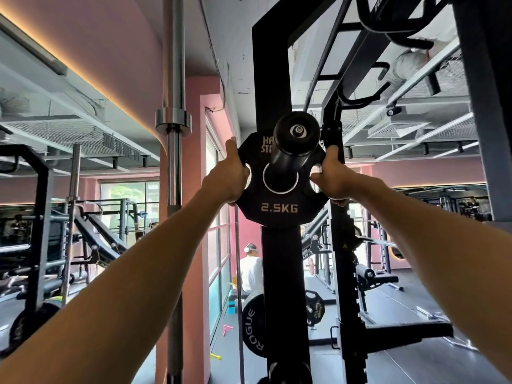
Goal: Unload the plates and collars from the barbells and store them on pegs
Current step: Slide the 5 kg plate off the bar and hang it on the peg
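A small black plate marked 2.5KG (279,210) hangs on a black storage peg (293,139) that sticks out toward me from the black rack upright (279,259). The peg passes through the plate's centre hole. My left hand (231,176) grips the plate's left edge with fingers in a grip hole. My right hand (331,176) grips its right edge the same way. Both arms reach up and forward.
A chrome barbell (174,162) stands upright just left of the rack. A larger black Rogue plate (253,331) hangs low on the rack, with a small plate (315,307) behind. A person in white (250,270) sits beyond. Benches and racks fill both sides.
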